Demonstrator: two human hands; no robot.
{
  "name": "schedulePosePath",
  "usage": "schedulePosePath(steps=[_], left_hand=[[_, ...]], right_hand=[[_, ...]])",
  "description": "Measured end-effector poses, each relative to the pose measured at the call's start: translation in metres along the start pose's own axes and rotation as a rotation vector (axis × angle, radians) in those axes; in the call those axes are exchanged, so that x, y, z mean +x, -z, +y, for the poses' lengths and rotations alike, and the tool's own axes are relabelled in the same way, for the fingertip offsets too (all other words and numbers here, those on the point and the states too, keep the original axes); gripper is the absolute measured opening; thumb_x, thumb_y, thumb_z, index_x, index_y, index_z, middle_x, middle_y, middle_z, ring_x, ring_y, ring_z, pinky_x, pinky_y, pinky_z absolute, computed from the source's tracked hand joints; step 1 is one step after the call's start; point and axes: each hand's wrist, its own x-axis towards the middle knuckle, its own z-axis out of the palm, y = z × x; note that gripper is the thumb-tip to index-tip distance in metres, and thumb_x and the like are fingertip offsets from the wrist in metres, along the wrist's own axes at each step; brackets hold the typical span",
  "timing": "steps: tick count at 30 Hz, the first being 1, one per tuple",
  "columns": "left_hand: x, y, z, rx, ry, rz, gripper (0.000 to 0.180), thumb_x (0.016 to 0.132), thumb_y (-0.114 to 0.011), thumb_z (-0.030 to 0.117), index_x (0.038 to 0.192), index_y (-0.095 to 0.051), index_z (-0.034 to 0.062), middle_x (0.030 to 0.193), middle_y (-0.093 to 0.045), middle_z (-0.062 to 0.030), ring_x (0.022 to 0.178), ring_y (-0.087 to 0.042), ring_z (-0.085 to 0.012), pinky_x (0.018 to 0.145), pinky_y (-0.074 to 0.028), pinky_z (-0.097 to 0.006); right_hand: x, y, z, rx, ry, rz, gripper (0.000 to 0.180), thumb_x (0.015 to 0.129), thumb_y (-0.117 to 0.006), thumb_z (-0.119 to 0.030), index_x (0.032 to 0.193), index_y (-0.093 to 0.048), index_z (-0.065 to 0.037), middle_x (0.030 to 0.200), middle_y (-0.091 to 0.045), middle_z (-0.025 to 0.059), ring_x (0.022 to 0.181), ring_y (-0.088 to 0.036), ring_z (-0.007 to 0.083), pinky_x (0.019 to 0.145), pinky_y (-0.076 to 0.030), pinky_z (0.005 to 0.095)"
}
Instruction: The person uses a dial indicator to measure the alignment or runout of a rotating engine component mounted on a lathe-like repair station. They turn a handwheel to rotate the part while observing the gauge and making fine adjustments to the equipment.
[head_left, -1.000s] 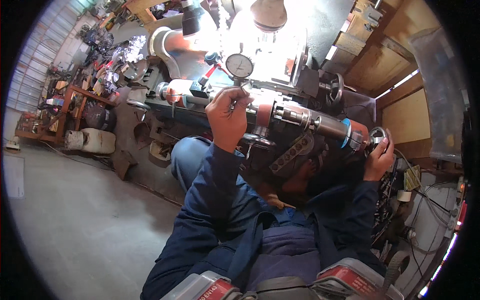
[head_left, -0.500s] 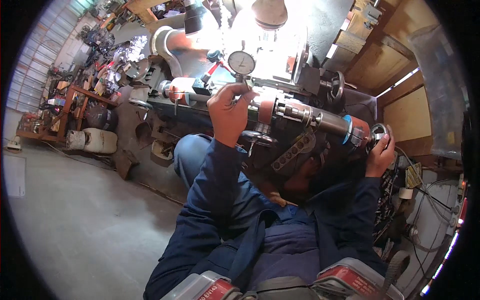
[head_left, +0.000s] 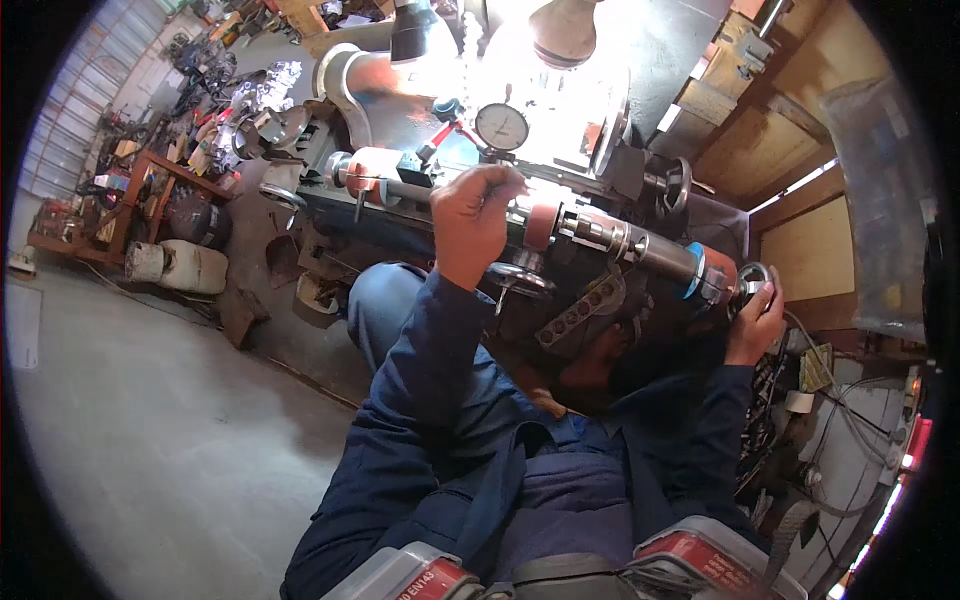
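My left hand (head_left: 470, 228) is raised over the bed of a machine with a long metal spindle. Its thumb and fingers are pinched together just below a round white dial gauge (head_left: 501, 127); what is between the fingertips, if anything, is lost in the glare. My right hand (head_left: 757, 328) is closed around the rim of a small metal handwheel (head_left: 754, 284) at the right end of the machine. Between the hands runs a thick steel cylinder (head_left: 660, 254) with a blue ring (head_left: 695, 268) next to a reddish housing (head_left: 717, 275).
A larger handwheel (head_left: 521, 280) sticks out in front of the machine, and another (head_left: 676, 187) stands behind. A dark lamp (head_left: 416, 35) hangs above the brightly lit far side. Cluttered metal parts and a rusty frame (head_left: 130, 205) fill the left. Cables (head_left: 850, 405) hang at right.
The whole view has shifted slightly, with the machine now a little further right in the picture. My left fingertips have moved slightly right and down; my right hand stays on the handwheel.
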Motion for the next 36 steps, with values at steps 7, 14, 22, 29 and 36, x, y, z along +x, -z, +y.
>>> schedulePosePath(steps=[7,14,22,29,36], left_hand=[[0.01,0.005,0.011,-0.033,-0.065,-0.154,0.014,0.081,-0.053,-0.007,0.084,-0.065,-0.0016,0.078,-0.068,-0.0094,0.076,-0.067,-0.0198,0.073,-0.052,-0.031],[0.001,0.002,0.007,0.015,0.001,0.038,0.01,0.077,-0.061,-0.005,0.085,-0.067,-0.0017,0.08,-0.068,-0.0097,0.078,-0.067,-0.02,0.072,-0.052,-0.03],[0.014,0.009,0.006,-0.129,-0.004,-0.25,0.014,0.079,-0.055,-0.008,0.087,-0.066,-0.003,0.08,-0.067,-0.0102,0.078,-0.067,-0.0182,0.073,-0.052,-0.028],[0.002,0.003,0.0,-0.061,0.042,-0.007,0.012,0.072,-0.07,-0.003,0.084,-0.067,-0.0008,0.08,-0.068,-0.0089,0.074,-0.064,-0.0158,0.067,-0.049,-0.029],[0.006,-0.001,0.009,-0.094,-0.029,-0.068,0.009,0.076,-0.06,-0.008,0.082,-0.066,-0.0021,0.075,-0.068,-0.0108,0.071,-0.067,-0.015,0.065,-0.052,-0.028]], right_hand=[[0.021,0.019,0.008,-0.054,0.027,-0.12,0.045,0.097,-0.05,-0.032,0.125,-0.054,0.002,0.106,-0.062,0.0173,0.098,-0.06,0.0287,0.088,-0.045,0.0361],[0.08,0.026,-0.021,-0.121,0.195,0.09,0.047,0.094,-0.058,-0.028,0.131,-0.048,0.0,0.108,-0.055,0.0154,0.096,-0.056,0.0231,0.083,-0.046,0.0351],[0.099,-0.014,-0.004,-0.266,0.134,-0.14,0.05,0.089,-0.062,-0.024,0.131,-0.047,0.0,0.112,-0.054,0.0151,0.091,-0.058,0.0223,0.083,-0.047,0.0373],[0.095,-0.019,-0.006,-0.238,0.098,-0.225,0.047,0.089,-0.061,-0.023,0.13,-0.048,-0.002,0.11,-0.058,0.0143,0.088,-0.059,0.023,0.081,-0.048,0.0371],[0.096,-0.016,-0.003,-0.279,0.065,-0.27,0.049,0.089,-0.061,-0.024,0.129,-0.048,0.0,0.109,-0.059,0.014,0.088,-0.059,0.0231,0.081,-0.047,0.0372]])
